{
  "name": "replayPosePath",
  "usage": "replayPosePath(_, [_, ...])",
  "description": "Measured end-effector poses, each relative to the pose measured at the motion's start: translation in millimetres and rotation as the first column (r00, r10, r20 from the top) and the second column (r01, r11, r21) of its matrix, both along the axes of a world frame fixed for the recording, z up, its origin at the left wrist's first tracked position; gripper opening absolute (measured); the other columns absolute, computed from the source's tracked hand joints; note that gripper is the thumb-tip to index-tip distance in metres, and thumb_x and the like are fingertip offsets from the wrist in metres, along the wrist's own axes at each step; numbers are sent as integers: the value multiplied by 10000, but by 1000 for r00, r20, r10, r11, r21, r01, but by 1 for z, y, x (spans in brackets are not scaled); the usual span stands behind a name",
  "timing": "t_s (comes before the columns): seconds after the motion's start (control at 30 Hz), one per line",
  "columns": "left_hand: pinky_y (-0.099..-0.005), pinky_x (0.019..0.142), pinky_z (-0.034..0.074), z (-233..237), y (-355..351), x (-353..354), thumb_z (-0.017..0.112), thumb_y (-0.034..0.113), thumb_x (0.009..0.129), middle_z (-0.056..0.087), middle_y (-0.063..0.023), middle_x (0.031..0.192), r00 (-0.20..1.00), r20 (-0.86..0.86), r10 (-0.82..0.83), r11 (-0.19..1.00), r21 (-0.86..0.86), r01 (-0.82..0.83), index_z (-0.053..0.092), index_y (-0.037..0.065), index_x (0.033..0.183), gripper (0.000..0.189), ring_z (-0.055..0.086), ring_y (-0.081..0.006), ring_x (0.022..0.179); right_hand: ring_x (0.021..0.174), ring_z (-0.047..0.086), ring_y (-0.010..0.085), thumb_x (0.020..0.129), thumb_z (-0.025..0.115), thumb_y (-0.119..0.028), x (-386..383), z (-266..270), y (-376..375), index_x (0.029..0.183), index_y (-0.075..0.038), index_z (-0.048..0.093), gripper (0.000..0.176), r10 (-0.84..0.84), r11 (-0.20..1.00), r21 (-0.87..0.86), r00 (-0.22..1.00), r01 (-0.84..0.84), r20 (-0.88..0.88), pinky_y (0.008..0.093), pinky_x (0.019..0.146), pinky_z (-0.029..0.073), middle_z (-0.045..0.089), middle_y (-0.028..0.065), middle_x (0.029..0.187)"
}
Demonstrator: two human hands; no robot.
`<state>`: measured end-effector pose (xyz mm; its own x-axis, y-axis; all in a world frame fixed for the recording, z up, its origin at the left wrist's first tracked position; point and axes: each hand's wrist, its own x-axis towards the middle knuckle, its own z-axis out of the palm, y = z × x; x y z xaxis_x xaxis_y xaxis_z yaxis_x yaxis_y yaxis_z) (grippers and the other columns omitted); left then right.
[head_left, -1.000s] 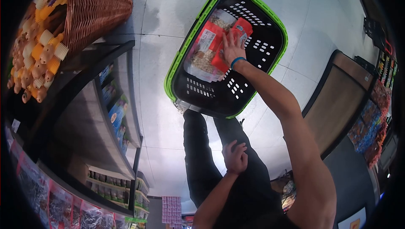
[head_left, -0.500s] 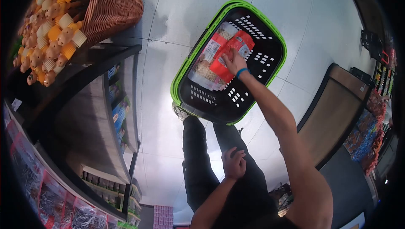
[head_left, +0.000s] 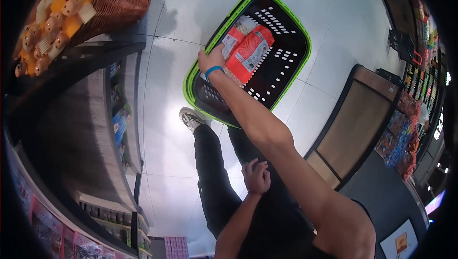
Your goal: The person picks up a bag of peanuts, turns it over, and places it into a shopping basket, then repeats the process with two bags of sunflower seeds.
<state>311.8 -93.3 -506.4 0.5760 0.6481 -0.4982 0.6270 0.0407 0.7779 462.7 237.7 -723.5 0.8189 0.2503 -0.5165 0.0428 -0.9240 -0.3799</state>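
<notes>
A black shopping basket with a bright green rim (head_left: pixel 307 25) stands on the floor in front of me. Inside lie a red packet (head_left: pixel 248 58) with a white label and, beside it, a clear pack of pale pieces (head_left: pixel 244 25), partly covered. My right hand (head_left: pixel 212 61), a blue band at its wrist, is closed around the left side of the basket; its fingertips are partly hidden. My left hand (head_left: pixel 256 178) hovers near my thigh, fingers loosely bent and apart, holding nothing.
A wicker basket (head_left: pixel 121 3) with orange and yellow toys stands at upper left, beside a wooden shelf unit (head_left: pixel 71 130). A dark-edged wooden counter (head_left: pixel 355 120) is on the right, with packed goods (head_left: pixel 398 130) behind it. My shoe (head_left: pixel 190 118) is just below the shopping basket.
My right hand has left the red packet and moved left onto the basket's side. The red packet now lies uncovered. The whole view has shifted slightly; my left hand stays by my thigh.
</notes>
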Motion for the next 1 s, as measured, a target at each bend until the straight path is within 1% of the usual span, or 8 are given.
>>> replayPosePath(0.1, [-511, 974, 370, -3, -5, -7, 581, 68, 745, 675, 0, 1058, 999, 15, 33, 999, 6, -33, 644, 90, 884, 154, 540, -294, 1134, 995, 608, 494, 797, 636, -193, -1, 6, -5, 1254, 80, 301, 628, 49, 993, 107, 999, -51, 22, 489, 936, 463, 619, 340, 1032])
replayPosePath(0.23, [-499, 990, 341, 2, -12, -12, 575, 82, 750, 670, -27, 1043, 998, 45, 31, 1000, -1, -31, 624, 83, 859, 119, 520, -291, 1141, 1138, 511, 490, 793, 645, -181, -4, 28, -6, 1250, 105, 300, 640, 36, 980, 201, 987, -3, -159, 540, 1068, 278, 548, 359, 1154])
replayPosePath(0.33, [-491, 995, 337, 8, -18, -15, 574, 83, 749, 666, -24, 1033, 998, 60, 5, 1000, 5, -5, 622, 83, 864, 124, 508, -286, 1152, 1083, 561, 477, 789, 641, -172, -17, 38, -13, 1256, 98, 290, 644, 143, 976, 166, 990, -141, -4, 538, 1074, 270, 585, 357, 1081])
replayPosePath(0.5, [-486, 979, 359, 16, -31, -20, 575, 66, 738, 657, 7, 1033, 998, 64, 15, 999, 41, -18, 635, 94, 881, 159, 507, -279, 1155, 858, 641, 471, 813, 621, -180, -29, 69, -15, 1355, 95, 191, 745, 242, 962, 137, 970, -235, -33, 505, 805, 510, 634, 327, 902])
replayPosePath(0.6, [-480, 968, 360, 15, -41, -24, 571, 69, 734, 649, -6, 1027, 998, 53, 24, 998, 54, -27, 632, 93, 862, 144, 506, -279, 1140, 880, 644, 463, 820, 625, -186, -33, 72, -13, 1369, 104, 175, 767, 253, 963, 123, 962, -241, -99, 499, 833, 507, 639, 323, 915])
replayPosePath(0.77, [-494, 969, 353, 9, -54, -30, 559, 75, 733, 633, -68, 1071, 997, 32, 68, 998, -1, -68, 632, 82, 861, 147, 487, -296, 1147, 994, 630, 445, 823, 630, -192, -32, 83, -1, 1422, 144, 112, 860, 266, 958, 172, 930, -228, -252, 482, 884, 504, 512, 358, 1264])
replayPosePath(0.87, [-501, 971, 348, 5, -55, -32, 552, 72, 736, 628, -81, 1085, 997, 49, 59, 998, -21, -58, 637, 80, 875, 163, 480, -302, 1158, 951, 610, 512, 799, 648, -172, -36, 68, 5, 1273, 91, 250, 672, 229, 953, 231, 965, -195, -130, 525, 884, 471, 619, 366, 962])
replayPosePath(1.0, [-500, 978, 345, 6, -41, -34, 550, 71, 737, 629, -80, 1083, 996, 73, 54, 999, 1, -55, 641, 78, 886, 175, 481, -302, 1161, 1007, 599, 491, 791, 645, -195, -29, 64, 19, 1286, 96, 269, 686, 264, 946, 230, 956, -230, -130, 513, 960, 427, 627, 346, 993])
